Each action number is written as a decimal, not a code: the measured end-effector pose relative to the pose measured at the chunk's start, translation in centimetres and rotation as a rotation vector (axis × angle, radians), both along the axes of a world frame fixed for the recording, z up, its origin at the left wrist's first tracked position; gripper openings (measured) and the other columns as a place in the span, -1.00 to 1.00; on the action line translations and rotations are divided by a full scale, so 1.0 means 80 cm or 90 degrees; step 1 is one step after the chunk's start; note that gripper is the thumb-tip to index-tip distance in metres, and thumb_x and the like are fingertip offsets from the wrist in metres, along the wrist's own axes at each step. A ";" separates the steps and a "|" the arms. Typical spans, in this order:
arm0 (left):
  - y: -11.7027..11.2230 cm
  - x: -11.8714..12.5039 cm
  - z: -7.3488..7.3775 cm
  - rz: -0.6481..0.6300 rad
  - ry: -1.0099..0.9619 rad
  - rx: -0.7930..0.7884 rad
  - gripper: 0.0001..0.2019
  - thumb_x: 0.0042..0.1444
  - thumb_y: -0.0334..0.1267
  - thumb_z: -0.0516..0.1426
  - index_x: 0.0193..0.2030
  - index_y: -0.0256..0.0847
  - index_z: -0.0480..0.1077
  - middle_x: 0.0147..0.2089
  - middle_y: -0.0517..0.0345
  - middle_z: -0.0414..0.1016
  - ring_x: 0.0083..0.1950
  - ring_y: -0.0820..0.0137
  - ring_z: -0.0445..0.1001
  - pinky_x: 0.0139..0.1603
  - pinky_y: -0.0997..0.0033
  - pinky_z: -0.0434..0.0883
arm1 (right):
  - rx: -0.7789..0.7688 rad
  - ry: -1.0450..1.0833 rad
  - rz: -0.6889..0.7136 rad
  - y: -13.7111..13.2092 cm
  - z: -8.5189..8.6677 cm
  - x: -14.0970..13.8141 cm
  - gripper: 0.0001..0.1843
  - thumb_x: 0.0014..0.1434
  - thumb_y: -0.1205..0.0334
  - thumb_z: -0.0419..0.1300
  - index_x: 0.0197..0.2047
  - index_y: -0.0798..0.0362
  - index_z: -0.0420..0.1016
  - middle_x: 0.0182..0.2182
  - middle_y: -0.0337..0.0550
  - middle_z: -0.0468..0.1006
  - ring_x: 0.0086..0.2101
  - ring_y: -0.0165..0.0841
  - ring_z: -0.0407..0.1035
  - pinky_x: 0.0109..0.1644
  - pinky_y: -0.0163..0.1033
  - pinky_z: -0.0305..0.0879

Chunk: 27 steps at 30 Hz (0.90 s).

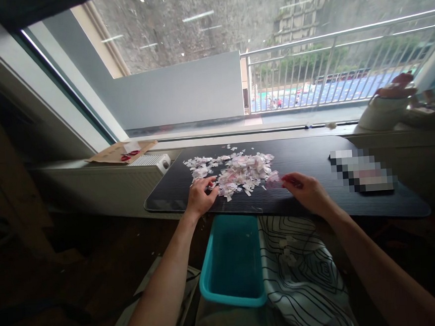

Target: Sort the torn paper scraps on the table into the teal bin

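Note:
A loose heap of small torn white paper scraps (246, 171), some tinted pink, is spread over the black tabletop (306, 152). My left hand (201, 196) rests at the heap's near left edge, thumb and fingers apart and curved beside the scraps. To the right of the heap, my right hand (303, 189) has its fingers pinched together. At those fingertips is a thin, pinkish, see-through piece (273, 177), slightly blurred. Below the table's front edge, between my forearms, stands a turquoise plastic basin (232, 261) with a small scrap or two inside.
A pixelated dark object (363, 170) lies on the table's right side. Red-handled scissors (130, 155) sit on brown paper (108, 154) over a white radiator (92, 184). Patterned cloth (303, 271) with a few scraps lies right of the basin. Behind is a large window.

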<state>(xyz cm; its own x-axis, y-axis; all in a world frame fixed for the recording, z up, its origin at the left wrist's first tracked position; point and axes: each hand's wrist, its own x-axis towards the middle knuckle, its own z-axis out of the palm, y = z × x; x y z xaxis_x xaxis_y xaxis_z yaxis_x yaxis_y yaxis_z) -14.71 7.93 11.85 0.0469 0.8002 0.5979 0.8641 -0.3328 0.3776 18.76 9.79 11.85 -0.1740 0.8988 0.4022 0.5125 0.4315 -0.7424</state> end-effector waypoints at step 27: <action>0.001 -0.001 -0.001 -0.009 -0.006 0.013 -0.76 0.06 -0.24 0.12 -0.13 -0.19 0.46 -0.31 0.14 0.49 -0.19 0.26 0.42 -0.03 0.24 0.34 | -0.079 -0.063 0.115 -0.056 0.025 0.040 -0.71 0.11 0.00 0.18 -0.30 0.05 0.53 -0.41 -0.18 0.58 -0.40 -0.34 0.40 -0.29 -0.27 0.34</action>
